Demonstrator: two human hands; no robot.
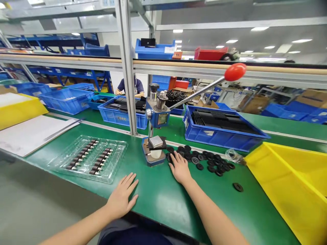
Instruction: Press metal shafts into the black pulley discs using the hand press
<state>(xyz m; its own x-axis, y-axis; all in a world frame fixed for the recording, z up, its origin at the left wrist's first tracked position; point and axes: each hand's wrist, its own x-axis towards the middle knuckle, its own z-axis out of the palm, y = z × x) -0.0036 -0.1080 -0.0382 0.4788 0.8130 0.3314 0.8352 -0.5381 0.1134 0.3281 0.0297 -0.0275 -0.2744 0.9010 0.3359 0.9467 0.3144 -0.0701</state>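
Observation:
My left hand (122, 197) lies flat near the front edge of the green bench (153, 190), fingers spread and holding nothing. To its upper left is a clear plastic tray (112, 176) with two rows of small dark cylindrical parts (100, 161). My right hand (180, 168) rests with fingers stretched out at the left end of a heap of black round discs (211, 160); its fingertips reach the nearest discs. Just left of that hand stands a blue hand-lever press (158, 119) with a red knob (235, 71). A silver block (155, 141) sits on the press above a white cylinder (155, 154).
Blue crates (224, 137) of black flat parts stand behind the press. A yellow bin (288, 183) bounds the right side, with a clear coiled bag or wire (233, 156) beside it. One disc (238, 186) lies apart. Across the bench sits a person (138, 86).

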